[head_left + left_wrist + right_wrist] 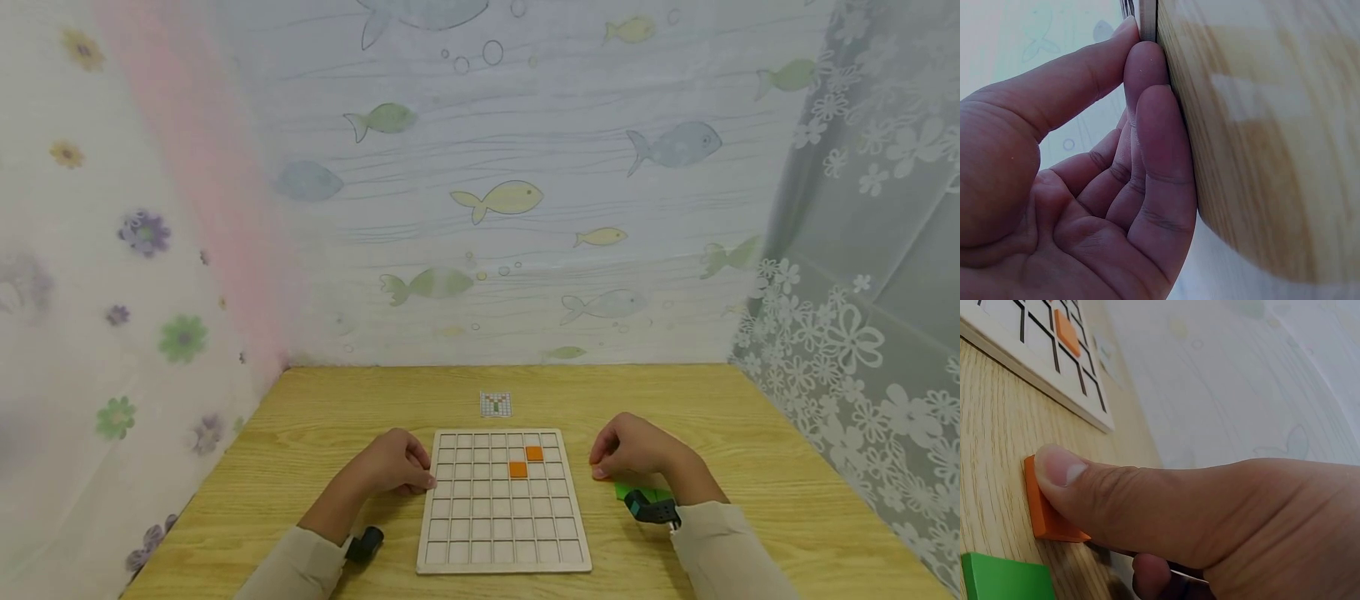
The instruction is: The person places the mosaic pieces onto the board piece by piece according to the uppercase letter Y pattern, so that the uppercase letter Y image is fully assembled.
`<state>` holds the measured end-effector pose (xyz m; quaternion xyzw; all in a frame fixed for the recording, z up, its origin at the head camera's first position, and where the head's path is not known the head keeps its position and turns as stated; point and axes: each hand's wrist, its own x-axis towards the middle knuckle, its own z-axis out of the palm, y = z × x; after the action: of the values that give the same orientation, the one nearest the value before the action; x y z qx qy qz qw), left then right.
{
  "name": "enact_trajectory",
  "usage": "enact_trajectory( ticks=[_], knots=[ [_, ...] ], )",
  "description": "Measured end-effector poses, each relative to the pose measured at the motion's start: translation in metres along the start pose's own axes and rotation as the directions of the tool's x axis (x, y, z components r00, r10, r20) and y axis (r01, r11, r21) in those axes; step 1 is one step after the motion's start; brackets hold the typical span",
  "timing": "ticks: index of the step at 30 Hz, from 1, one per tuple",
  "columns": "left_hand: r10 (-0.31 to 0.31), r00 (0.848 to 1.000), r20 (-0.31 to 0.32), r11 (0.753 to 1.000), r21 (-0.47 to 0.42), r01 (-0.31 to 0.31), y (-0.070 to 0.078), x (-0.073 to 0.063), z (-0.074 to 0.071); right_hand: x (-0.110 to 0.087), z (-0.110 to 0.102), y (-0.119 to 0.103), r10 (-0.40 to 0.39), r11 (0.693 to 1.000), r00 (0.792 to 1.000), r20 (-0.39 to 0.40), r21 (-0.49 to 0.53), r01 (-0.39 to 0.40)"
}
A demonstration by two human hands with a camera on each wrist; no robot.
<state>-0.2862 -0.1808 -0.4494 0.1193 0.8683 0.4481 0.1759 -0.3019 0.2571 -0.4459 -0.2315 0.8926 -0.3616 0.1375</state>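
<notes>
Pinches orange tile (pixel 1047 522) in right hand (pixel 636 446), with green tiles (pixel 1009 580) near fingertips; grips grid board (pixel 502 507) with left hand (pixel 393 462), just right of fingers.

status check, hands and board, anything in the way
Left hand on grid board, left edge. Right hand pinches orange tile, right of board. Two orange squares on board. No obstruction seen between tile and board.
</notes>
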Motion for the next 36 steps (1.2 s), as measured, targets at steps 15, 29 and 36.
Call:
enact_trajectory(
  ticks=[15, 29, 36],
  knots=[
    [-0.002, 1.0, 0.018, 1.0, -0.016, 0.002, -0.003, 0.002, -0.001, 0.004, 0.007, -0.008, -0.012, 1.0, 1.0, 0.011, 0.005, 0.012],
    [0.013, 1.0, -0.017, 1.0, 0.017, -0.013, 0.0, 0.002, 0.002, 0.009, 0.003, -0.018, 0.006, 0.997, 0.996, -0.094, -0.073, -0.013],
    [-0.006, 1.0, -0.02, 1.0, 0.022, 0.006, 0.0, 0.002, 0.001, 0.013, 0.006, -0.025, 0.037, 0.997, 0.989, -0.144, -0.063, -0.046]
  ],
)
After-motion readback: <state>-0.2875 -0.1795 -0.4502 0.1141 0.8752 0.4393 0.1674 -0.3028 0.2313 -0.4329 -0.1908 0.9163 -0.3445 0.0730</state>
